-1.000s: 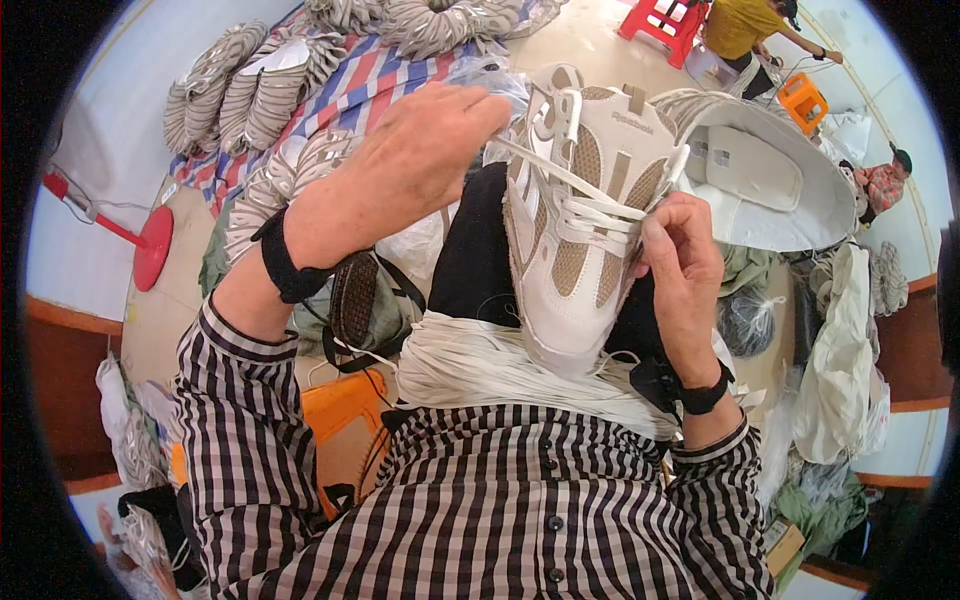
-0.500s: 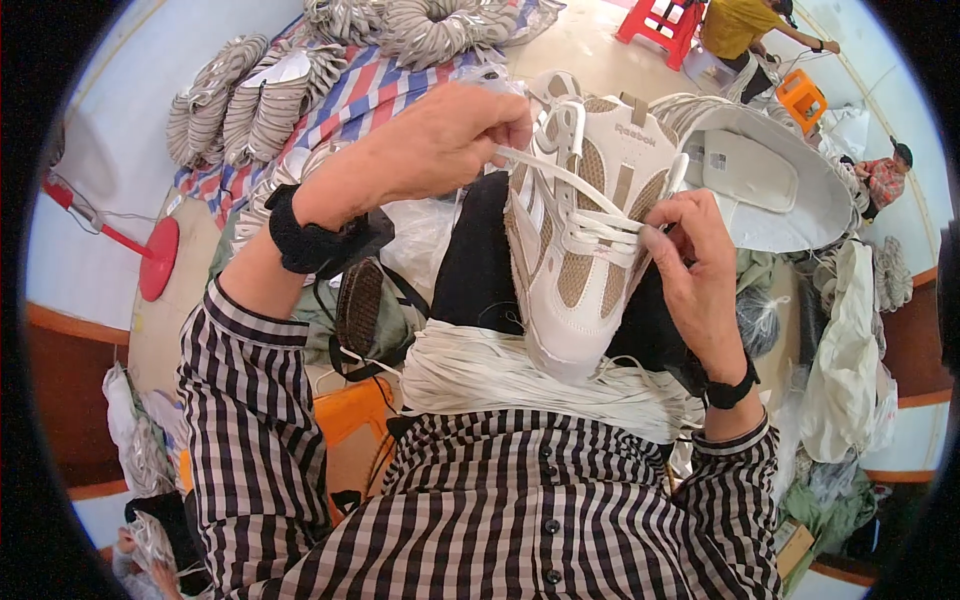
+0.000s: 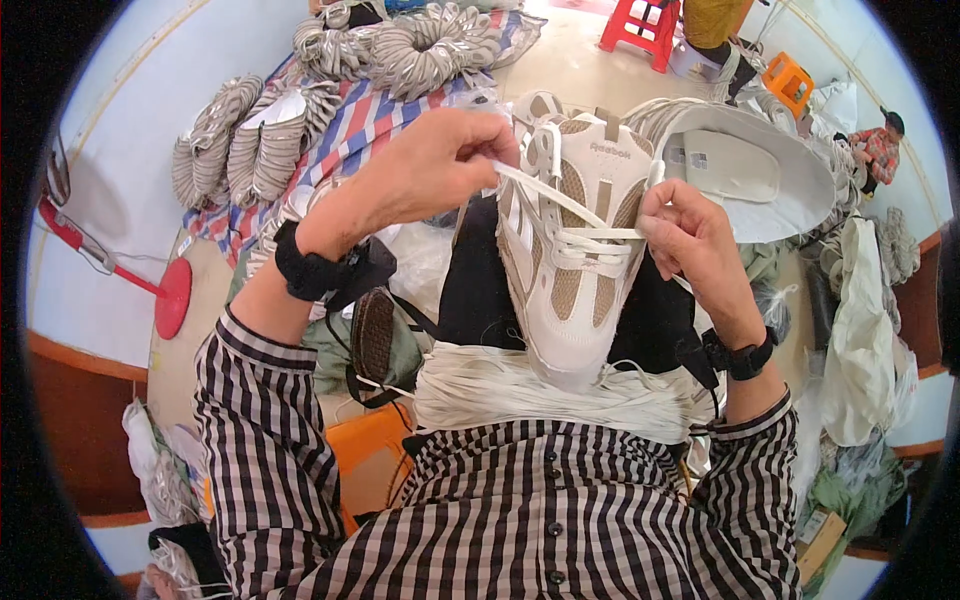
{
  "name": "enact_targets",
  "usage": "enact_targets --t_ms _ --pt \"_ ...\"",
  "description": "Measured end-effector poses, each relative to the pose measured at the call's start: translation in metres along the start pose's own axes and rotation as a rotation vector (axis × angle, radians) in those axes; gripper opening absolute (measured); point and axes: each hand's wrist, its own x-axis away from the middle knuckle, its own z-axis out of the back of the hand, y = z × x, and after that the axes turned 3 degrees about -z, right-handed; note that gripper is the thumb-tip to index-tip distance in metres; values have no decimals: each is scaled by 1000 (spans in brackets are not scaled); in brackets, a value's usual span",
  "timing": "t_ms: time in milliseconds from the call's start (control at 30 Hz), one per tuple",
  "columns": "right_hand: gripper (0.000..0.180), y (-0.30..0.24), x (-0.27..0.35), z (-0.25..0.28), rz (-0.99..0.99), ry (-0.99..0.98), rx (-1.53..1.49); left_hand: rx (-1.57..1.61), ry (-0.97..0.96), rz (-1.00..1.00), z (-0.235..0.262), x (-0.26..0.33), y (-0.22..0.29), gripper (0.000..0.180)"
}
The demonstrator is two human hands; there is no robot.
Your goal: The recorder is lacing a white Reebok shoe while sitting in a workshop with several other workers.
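A white and beige sneaker (image 3: 572, 300) rests on my lap, toe toward me and tongue standing up. Its flat white shoelace (image 3: 560, 203) runs through the lower eyelets and crosses over the tongue. At the upper left of the shoe, my left hand (image 3: 455, 160) pinches one end of the lace and holds it taut. On the right side, the fingers of my right hand (image 3: 690, 228) are closed on the other end, close to the eyelets. A thick bundle of loose white laces (image 3: 550, 395) lies across my lap beneath the toe.
Beyond the sneaker sits a big ring of shoe parts (image 3: 810, 180) with a white insole-like piece inside. More coiled stacks (image 3: 435, 45) lie on a striped sheet (image 3: 370, 115). A red stool (image 3: 640, 32), an orange stool (image 3: 788, 82) and a red lamp base (image 3: 173, 297) stand around. Other people are farther off.
My right hand has drawn its lace end outward, so the lace now lies straighter across the tongue. My left hand still grips its end. The whole view has shifted slightly.
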Motion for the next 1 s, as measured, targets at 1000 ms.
enact_targets --t_ms 1000 --pt "8 -1 11 -25 466 38 686 -13 184 -249 -57 -10 -3 15"
